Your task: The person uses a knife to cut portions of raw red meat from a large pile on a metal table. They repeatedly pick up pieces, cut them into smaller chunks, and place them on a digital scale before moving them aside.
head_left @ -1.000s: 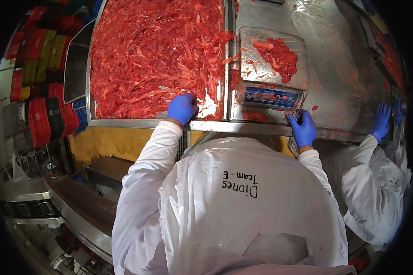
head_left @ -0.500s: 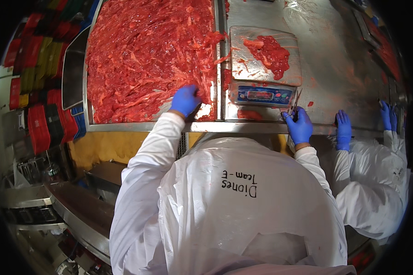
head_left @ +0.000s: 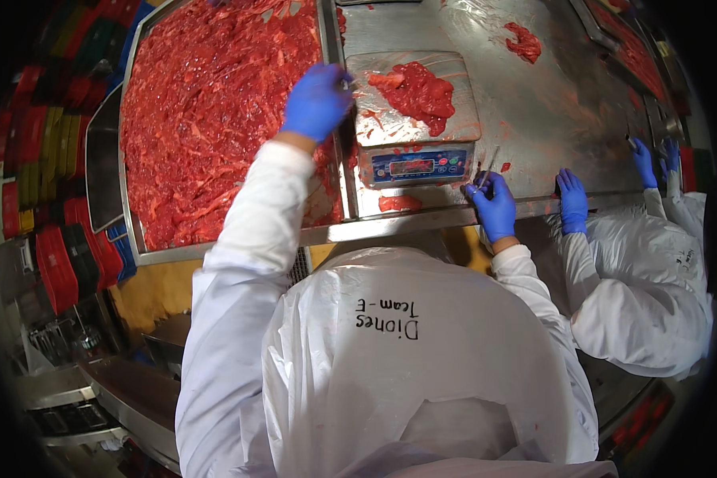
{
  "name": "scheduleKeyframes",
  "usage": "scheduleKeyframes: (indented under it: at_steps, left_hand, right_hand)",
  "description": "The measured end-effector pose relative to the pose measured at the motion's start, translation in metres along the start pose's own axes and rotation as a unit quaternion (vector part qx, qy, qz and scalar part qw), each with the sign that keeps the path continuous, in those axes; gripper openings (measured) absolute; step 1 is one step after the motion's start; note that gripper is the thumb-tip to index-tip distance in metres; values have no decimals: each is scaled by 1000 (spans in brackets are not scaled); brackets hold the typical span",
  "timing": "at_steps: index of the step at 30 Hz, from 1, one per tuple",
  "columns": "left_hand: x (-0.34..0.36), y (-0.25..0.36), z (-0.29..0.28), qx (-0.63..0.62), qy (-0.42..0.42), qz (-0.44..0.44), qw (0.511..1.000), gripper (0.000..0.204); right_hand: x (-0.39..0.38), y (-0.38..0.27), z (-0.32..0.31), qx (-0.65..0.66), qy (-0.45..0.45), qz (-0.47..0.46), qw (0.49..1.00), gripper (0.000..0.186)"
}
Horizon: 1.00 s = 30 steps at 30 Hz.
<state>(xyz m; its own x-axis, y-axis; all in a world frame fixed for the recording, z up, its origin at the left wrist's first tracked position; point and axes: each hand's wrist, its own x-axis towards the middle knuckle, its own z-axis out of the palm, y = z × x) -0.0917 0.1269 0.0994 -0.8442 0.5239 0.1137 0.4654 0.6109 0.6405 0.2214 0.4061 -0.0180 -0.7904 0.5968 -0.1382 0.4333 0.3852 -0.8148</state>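
My left hand (head_left: pixel 319 103), in a blue glove, is above the right rim of a big metal tray (head_left: pixel 127 191) spread with raw red meat (head_left: pixel 215 119). Its fingers are curled, and I cannot make out what is in them. Just to the right stands a metal bench scale (head_left: pixel 462 119) with a blue display panel, a lump of meat (head_left: pixel 422 95) on its platform. At the table's front edge, my gloved right hand (head_left: pixel 494 209) grips a slim, pointed metal tool (head_left: pixel 491 166); its handle is mostly hidden.
Along the table (head_left: pixel 550 119), on my right, are a co-worker's gloved hand (head_left: pixel 572 199) and further gloved hands (head_left: pixel 649 163). A piece of meat (head_left: pixel 523 42) lies at the back, and a strip (head_left: pixel 400 204) before the scale. Stacked coloured crates (head_left: pixel 64 271) stand at left.
My left hand has risen from the tray's near right corner, away from me toward the scale. My right hand stays by the scale. A meat piece now lies farther back on the table. The view has shifted.
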Motion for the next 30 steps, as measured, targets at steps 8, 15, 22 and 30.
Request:
scheduleKeyframes:
  at_steps: [8,15,22,30]
  left_hand:
    - [-168,-89,24,-154,-381,-129,902,23]
    - [-124,-61,-28,-166,-503,-91,843,11]
    - [-36,-15,-27,91,-82,7,993,14]
    - [-32,45,40,108,-91,220,965,17]
  right_hand:
    - [2,-19,-33,501,14,138,854,34]
    - [8,-76,-44,357,-153,155,908,20]
    - [24,-119,-32,310,-200,82,926,26]
    - [62,-124,32,26,-402,-22,915,20]
